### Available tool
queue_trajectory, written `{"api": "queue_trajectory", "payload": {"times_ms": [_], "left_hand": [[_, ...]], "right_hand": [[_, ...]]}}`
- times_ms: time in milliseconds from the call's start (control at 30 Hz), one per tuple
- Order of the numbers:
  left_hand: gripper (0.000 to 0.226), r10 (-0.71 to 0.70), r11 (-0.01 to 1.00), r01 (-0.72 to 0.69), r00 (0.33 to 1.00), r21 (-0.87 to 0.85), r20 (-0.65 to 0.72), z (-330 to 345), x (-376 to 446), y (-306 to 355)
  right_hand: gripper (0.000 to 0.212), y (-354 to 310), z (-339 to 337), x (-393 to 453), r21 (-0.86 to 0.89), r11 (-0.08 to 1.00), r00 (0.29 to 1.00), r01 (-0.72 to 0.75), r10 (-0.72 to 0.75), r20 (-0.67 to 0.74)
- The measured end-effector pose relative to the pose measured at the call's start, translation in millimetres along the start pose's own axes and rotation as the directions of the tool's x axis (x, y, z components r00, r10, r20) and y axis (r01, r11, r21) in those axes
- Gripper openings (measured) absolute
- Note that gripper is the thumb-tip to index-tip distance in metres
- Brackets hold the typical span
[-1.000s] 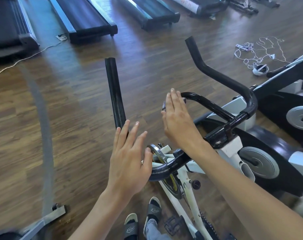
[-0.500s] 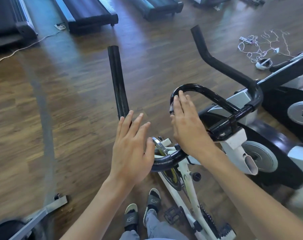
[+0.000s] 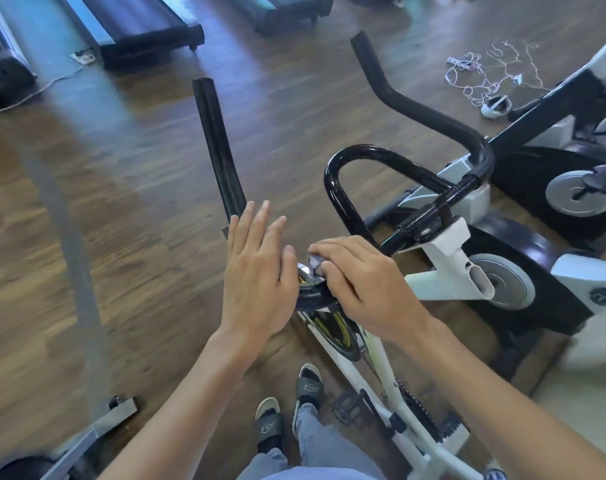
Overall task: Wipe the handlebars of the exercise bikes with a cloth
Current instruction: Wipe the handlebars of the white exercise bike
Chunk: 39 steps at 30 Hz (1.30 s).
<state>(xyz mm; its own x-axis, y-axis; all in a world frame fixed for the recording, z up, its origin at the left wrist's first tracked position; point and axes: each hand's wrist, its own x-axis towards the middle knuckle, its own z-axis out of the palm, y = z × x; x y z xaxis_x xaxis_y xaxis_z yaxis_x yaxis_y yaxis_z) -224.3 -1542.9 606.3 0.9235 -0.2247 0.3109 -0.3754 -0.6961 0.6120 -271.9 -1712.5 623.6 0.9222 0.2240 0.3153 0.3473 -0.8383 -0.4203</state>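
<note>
1. The wooden floor (image 3: 128, 209) fills most of the view, with dark treadmills (image 3: 135, 26) along its far edge.
2. A white exercise bike (image 3: 443, 261) stands in front of the person; a second, darker bike (image 3: 568, 188) stands just beyond it on the right.
3. The black handlebars (image 3: 391, 161) of the white bike spread wide: one straight bar (image 3: 218, 147) reaches up to the left, one bent bar (image 3: 412, 105) reaches up to the right, and a glossy loop sits between them.
4. The right hand (image 3: 367, 289) is curled over the near part of the handlebars, next to the loop's base, its fingers bunched round a small bluish cloth (image 3: 316, 263) pressed on the bar. Only a scrap of the cloth shows between the fingers.
5. The left hand (image 3: 256, 271) lies flat with straight, slightly spread fingers just left of the right hand, over the foot of the straight bar; it holds nothing. Whether it touches the bar I cannot tell.
6. Two feet in dark sandals (image 3: 287, 410) stand beside the bike frame.
7. A tangle of white cord (image 3: 485, 74) lies on the floor far right, with a small white object (image 3: 495, 106) next to it.
8. The open white tube (image 3: 480, 280) on the bike's stem has nothing visible inside.
</note>
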Motion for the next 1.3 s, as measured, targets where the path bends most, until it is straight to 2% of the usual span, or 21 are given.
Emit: {"api": "queue_trajectory", "payload": {"times_ms": [100, 200, 367, 467, 567, 667, 767, 867, 1000, 1100, 1167, 1200, 1300], "left_hand": [[0.043, -0.027, 0.977, 0.024, 1.0, -0.21, -0.012, -1.6, 1.0, -5.4], [0.045, -0.059, 0.89, 0.058, 0.998, -0.453, 0.012, -9.1, 4.3, -20.2], [0.052, -0.201, 0.882, 0.17, 0.979, -0.439, -0.024, -27.9, 28.6, -45.6], [0.052, -0.179, 0.926, 0.183, 0.983, -0.332, 0.043, -33.0, 46.3, -52.7], [0.05, -0.057, 0.978, 0.082, 0.99, -0.19, 0.131, -34.5, 53.6, -61.1], [0.049, 0.054, 0.998, -0.049, 0.981, -0.031, 0.185, -43.1, 62.6, -76.4], [0.049, 0.178, 0.971, -0.212, 0.949, 0.111, 0.259, -57.0, 76.4, -95.3], [0.048, 0.295, 0.902, -0.37, 0.905, 0.224, 0.307, -70.9, 100.2, -112.8], [0.05, 0.45, 0.762, -0.568, 0.81, 0.311, 0.377, -86.8, 138.6, -128.4], [0.051, 0.514, 0.69, -0.656, 0.741, 0.305, 0.433, -98.2, 161.2, -136.5], [0.051, 0.555, 0.649, -0.705, 0.696, 0.286, 0.456, -104.8, 172.8, -143.8], [0.051, 0.574, 0.631, -0.728, 0.67, 0.268, 0.471, -107.0, 178.3, -146.9], [0.051, 0.619, 0.604, -0.77, 0.616, 0.206, 0.487, -108.4, 188.2, -152.9]], "right_hand": [[0.033, -8.8, 9.5, -13.2, -0.022, 0.998, 0.995, 0.054, -0.056, -0.081], [0.032, -17.1, 21.2, -9.4, -0.088, 0.994, 0.99, 0.071, -0.081, -0.119], [0.029, -24.6, 29.4, -10.1, -0.203, 0.976, 0.981, 0.077, -0.11, -0.157], [0.03, -29.8, 30.0, -13.9, -0.279, 0.952, 0.968, 0.128, -0.181, -0.174], [0.037, -47.9, 38.5, -11.6, -0.349, 0.931, 0.98, 0.107, -0.157, -0.12], [0.048, -72.2, 55.4, 10.1, -0.426, 0.905, 0.999, 0.018, -0.032, -0.024], [0.054, -89.7, 70.8, 39.0, -0.43, 0.899, 0.993, -0.086, 0.112, 0.034], [0.056, -93.3, 83.1, 72.1, -0.483, 0.861, 0.963, -0.16, 0.244, 0.115], [0.051, -93.0, 97.6, 125.8, -0.483, 0.812, 0.925, -0.326, 0.38, 0.015], [0.051, -87.7, 105.2, 166.4, -0.338, 0.813, 0.875, -0.474, 0.477, -0.08], [0.039, -81.8, 111.0, 170.0, -0.307, 0.803, 0.859, -0.51, 0.46, -0.224], [0.04, -81.9, 110.3, 165.0, -0.291, 0.819, 0.865, -0.495, 0.433, -0.251], [0.052, -95.7, 101.6, 127.0, -0.361, 0.789, 0.866, -0.497, 0.476, -0.151]]}}
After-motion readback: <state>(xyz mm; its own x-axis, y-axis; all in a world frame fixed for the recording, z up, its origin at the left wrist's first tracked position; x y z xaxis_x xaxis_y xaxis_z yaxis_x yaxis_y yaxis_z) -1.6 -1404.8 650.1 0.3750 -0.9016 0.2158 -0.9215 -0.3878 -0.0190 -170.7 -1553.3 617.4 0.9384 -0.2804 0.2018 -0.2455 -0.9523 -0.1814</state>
